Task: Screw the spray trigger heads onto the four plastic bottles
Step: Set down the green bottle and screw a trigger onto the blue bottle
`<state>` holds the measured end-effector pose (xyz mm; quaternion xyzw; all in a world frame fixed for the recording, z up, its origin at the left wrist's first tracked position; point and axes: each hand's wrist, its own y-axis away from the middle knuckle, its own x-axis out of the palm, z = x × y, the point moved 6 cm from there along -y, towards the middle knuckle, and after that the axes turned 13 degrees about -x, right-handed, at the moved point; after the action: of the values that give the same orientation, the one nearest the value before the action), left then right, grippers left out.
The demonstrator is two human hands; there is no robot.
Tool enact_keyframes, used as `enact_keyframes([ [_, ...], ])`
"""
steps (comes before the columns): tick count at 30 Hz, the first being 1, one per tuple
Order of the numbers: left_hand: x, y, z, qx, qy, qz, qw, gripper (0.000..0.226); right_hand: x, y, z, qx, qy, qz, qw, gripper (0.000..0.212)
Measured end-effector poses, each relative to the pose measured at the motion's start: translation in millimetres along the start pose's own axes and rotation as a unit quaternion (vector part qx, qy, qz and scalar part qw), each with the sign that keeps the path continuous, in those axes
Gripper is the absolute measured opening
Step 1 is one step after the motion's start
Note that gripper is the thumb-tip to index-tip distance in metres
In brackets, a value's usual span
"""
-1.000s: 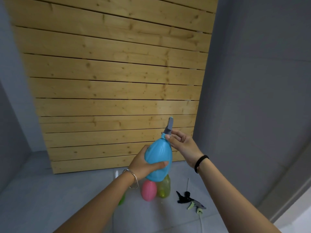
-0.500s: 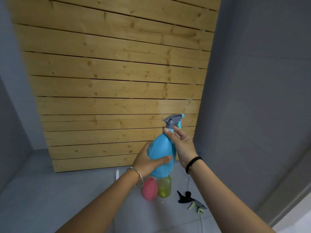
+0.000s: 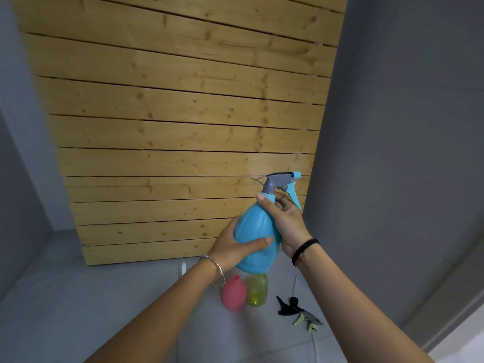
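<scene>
I hold a blue bottle (image 3: 255, 231) up in the air, tilted slightly right. My left hand (image 3: 230, 244) wraps its belly from the left. My right hand (image 3: 285, 221) grips the neck collar, thumb across the front. A grey and blue trigger head (image 3: 281, 183) sits on the neck, nozzle pointing right. On the floor below stand a pink bottle (image 3: 234, 293) and a yellow-green bottle (image 3: 258, 289), both without heads. Two loose trigger heads lie to their right: a black one (image 3: 286, 306) and a grey and green one (image 3: 309, 320) with its tube.
A wooden slat panel (image 3: 183, 127) leans against the grey wall behind. Another grey wall (image 3: 406, 153) closes the right side. The grey floor (image 3: 91, 310) stretches to the left. A small white object (image 3: 183, 268) pokes out behind my left forearm.
The trigger head has turned on the bottle neck: a second ago it faced edge-on, now its nozzle points right. My right hand shifted around the collar. The bottle rose slightly.
</scene>
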<state>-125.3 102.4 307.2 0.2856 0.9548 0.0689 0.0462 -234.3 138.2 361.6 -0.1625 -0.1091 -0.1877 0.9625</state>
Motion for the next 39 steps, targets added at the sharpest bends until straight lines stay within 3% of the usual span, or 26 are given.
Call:
enact_keyframes([
  [6,-1,-1,-3,-0.003,0.0,0.02,1.0,0.079,3,-3,8,-0.015,0.01,0.064,0.998,0.032],
  [10,0,0,-4,-0.033,-0.002,0.084,0.996,0.064,0,-5,13,0.001,0.024,0.133,0.991,0.038],
  [19,3,3,-1,-0.059,0.04,0.128,0.989,0.074,-2,-9,18,-0.003,-0.019,0.103,0.994,0.03],
  [22,3,3,0,-0.053,0.034,0.122,0.991,0.073,-5,-9,18,-0.004,0.011,0.102,0.995,0.039],
  [30,-5,3,0,-0.029,0.024,0.068,0.997,0.063,-7,-6,23,-0.023,0.123,0.126,0.984,0.035],
  [39,-6,4,-2,-0.026,0.03,0.032,0.999,0.077,-6,-6,19,-0.012,0.07,0.086,0.994,0.038],
])
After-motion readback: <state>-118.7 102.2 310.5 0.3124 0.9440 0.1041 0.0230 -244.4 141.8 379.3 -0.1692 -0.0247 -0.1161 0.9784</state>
